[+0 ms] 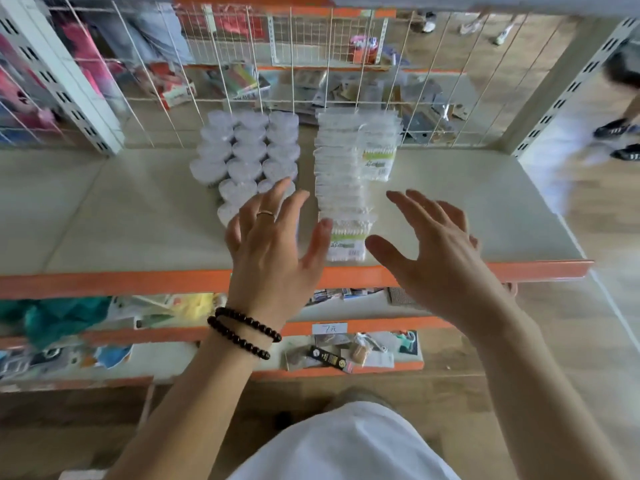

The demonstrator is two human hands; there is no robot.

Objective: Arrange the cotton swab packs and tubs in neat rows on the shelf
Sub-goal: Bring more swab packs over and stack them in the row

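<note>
Several clear heart-shaped tubs (pixel 247 150) stand in three rows on the beige shelf (pixel 104 209), running from the wire back toward the front. To their right lies a long overlapping row of clear cotton swab packs (pixel 341 188), and a shorter second row (pixel 379 157) sits beside it at the back. My left hand (pixel 273 251) hovers with fingers spread over the nearest tubs, its thumb by the front pack (pixel 348 242). My right hand (pixel 436 251) is spread to the right of that pack. Neither hand holds anything.
A white wire grid (pixel 242 81) closes the back of the shelf, with slotted uprights at both sides. An orange lip (pixel 104 284) runs along the front edge. Lower shelves hold mixed small goods. People's feet (pixel 620 140) pass on the wooden floor at the right.
</note>
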